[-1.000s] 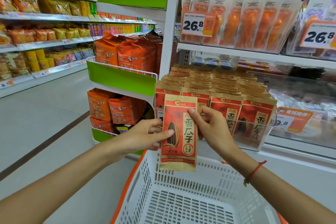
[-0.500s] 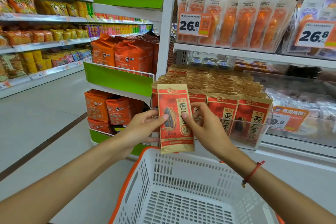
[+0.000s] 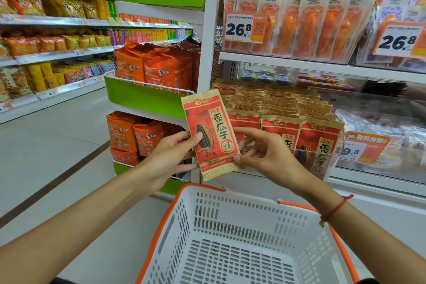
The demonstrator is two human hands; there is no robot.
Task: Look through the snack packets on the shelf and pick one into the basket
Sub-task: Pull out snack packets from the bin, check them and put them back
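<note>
My left hand (image 3: 169,158) and right hand (image 3: 265,153) pinch one sunflower seed packet (image 3: 211,134) upright above the white basket (image 3: 232,212), its shelf stack (image 3: 276,104) at two o'clock.

We see two bare arms with no sleeves on them. Our left hand (image 3: 166,159) wears nothing, no ring and no watch. Our right hand (image 3: 265,152) wears nothing too. On our right wrist sits a thin red string bracelet (image 3: 337,208) with a tiny bead hanging from it.
</note>
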